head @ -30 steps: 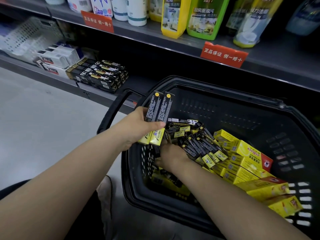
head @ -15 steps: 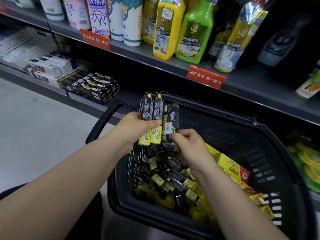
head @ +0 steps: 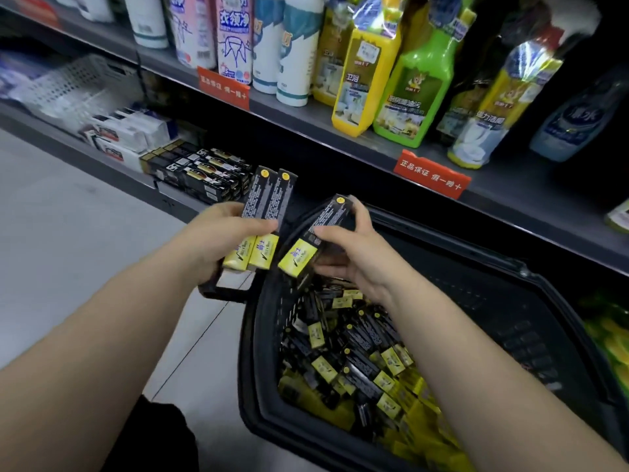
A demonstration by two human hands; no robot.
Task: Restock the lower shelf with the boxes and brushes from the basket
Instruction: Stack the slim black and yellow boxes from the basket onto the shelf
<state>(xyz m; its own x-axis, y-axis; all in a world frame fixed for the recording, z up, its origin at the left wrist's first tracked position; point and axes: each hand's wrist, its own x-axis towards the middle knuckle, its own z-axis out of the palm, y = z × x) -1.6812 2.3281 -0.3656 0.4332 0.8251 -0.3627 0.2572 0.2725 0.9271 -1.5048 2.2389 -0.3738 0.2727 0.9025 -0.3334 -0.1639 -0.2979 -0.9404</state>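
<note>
My left hand [head: 218, 236] grips two long black-and-yellow boxes [head: 263, 206] side by side, standing upright above the basket's left rim. My right hand [head: 354, 250] holds a third box of the same kind [head: 316, 240], tilted, just right of the pair and not quite touching them. Below both hands the black basket [head: 510, 318] holds several more black-and-yellow boxes [head: 357, 349] in a loose heap. On the lower shelf [head: 170, 195], to the upper left, lies a stack of black boxes [head: 200, 168].
White boxes [head: 126, 134] and a white mesh tray [head: 71, 86] sit further left on the lower shelf. The upper shelf [head: 374, 148] carries cleaner bottles and red price tags. Grey floor lies to the left. A dark gap of lower shelf shows behind the basket.
My right hand came up out of the basket with one box and brought it beside the two in my left hand. Both hands rose and the view tilted up toward the shelves.
</note>
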